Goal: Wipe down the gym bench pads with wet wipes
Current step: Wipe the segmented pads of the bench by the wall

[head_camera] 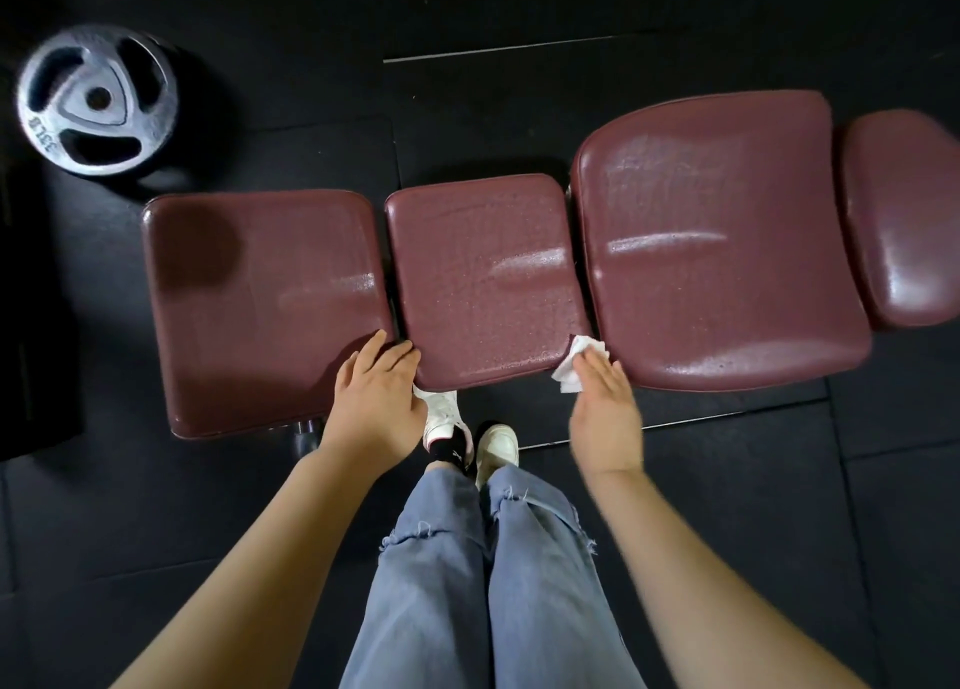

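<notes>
A dark red gym bench lies across the view in several pads: a left pad (260, 293), a small middle pad (483, 273), a large right pad (717, 241) and an end pad (904, 221) at the right edge. The middle and right pads glisten with wet streaks. My right hand (605, 408) presses a crumpled white wet wipe (576, 363) with straight fingers onto the near edge, at the gap between the middle and right pads. My left hand (376, 402) rests flat on the near edge where the left and middle pads meet.
A grey metal weight plate (96, 98) lies on the black rubber floor at the far left. A dark object fills the left edge. My legs in blue jeans and white shoes (496, 444) stand close against the bench's near side.
</notes>
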Demonstrator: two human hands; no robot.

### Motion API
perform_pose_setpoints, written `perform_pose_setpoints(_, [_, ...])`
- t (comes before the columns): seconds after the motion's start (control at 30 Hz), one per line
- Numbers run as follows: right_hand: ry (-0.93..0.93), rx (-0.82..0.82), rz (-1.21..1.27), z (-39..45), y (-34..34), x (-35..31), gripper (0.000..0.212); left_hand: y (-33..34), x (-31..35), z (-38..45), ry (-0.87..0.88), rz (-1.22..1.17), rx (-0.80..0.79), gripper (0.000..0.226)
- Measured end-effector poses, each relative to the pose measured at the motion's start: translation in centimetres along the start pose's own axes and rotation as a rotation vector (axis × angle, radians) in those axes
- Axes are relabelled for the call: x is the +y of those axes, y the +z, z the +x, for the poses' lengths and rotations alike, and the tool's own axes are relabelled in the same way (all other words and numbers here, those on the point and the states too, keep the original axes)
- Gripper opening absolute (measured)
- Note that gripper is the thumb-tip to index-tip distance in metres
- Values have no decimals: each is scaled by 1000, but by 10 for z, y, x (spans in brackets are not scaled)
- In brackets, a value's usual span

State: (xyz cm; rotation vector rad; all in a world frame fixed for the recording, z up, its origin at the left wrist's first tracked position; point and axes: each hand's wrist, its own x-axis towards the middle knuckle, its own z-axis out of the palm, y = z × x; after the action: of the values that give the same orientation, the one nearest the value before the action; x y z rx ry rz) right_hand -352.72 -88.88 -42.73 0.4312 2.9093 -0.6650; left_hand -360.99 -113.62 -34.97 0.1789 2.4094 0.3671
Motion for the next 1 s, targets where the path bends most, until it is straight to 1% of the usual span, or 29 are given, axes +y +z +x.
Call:
perform_pose_setpoints(0.03, [42,32,74,-6,7,-16,50,0,0,0,-6,-1,4,59])
perform_pose_setpoints(0.07, [25,43,148,-10,12,-34,48,0,0,0,-8,-4,11,59])
perform_pose_setpoints(0.1, [-45,28,204,-13,16,-49,48,1,0,0,-7,-12,19,58])
perform_pose_setpoints(0.2, [-334,-130,217,-17,21,-75,55,0,-4,0,7,-31,27,58])
perform_pose_setpoints(0.27, [-494,-271,194,-6,19,-76,54,-1,-6,2,3,-46,25,58])
perform_pose_setpoints(0.33, [-704,-397,135,12,17,-65,51,-1,-8,4,-17,-91,49,58])
perform_pose_setpoints(0.4, [-909,-448,53,32,15,-55,53,-1,-10,6,-33,-134,83,59])
perform_pose_setpoints(0.43, [-968,-475,39,40,13,-54,56,0,-11,7,-34,-143,99,60])
perform_pose_setpoints(0.5, [-1011,-530,56,50,9,-55,53,2,-11,7,-26,-161,131,60])
perform_pose_setpoints(0.57, [-1055,-548,58,56,8,-57,49,2,-12,7,-25,-195,151,57])
perform_pose_setpoints(0.63, [-1088,-487,74,62,9,-60,38,1,-14,8,-26,-227,167,56])
perform_pose_setpoints(0.73, [-1108,-338,54,73,14,-68,27,-3,-17,11,-23,-254,196,54])
perform_pose_setpoints(0.77, [-1116,-309,36,77,15,-71,23,-5,-18,12,-19,-268,209,52])
perform_pose_setpoints(0.83, [-1164,-303,19,89,16,-81,16,-7,-19,15,-2,-291,237,51])
perform_pose_setpoints(0.93, [-1241,-364,-15,126,11,-111,17,-7,-20,18,23,-303,256,56])
perform_pose_setpoints(1.0, [-1168,-316,-109,165,9,-137,23,-6,-22,22,14,-319,261,57])
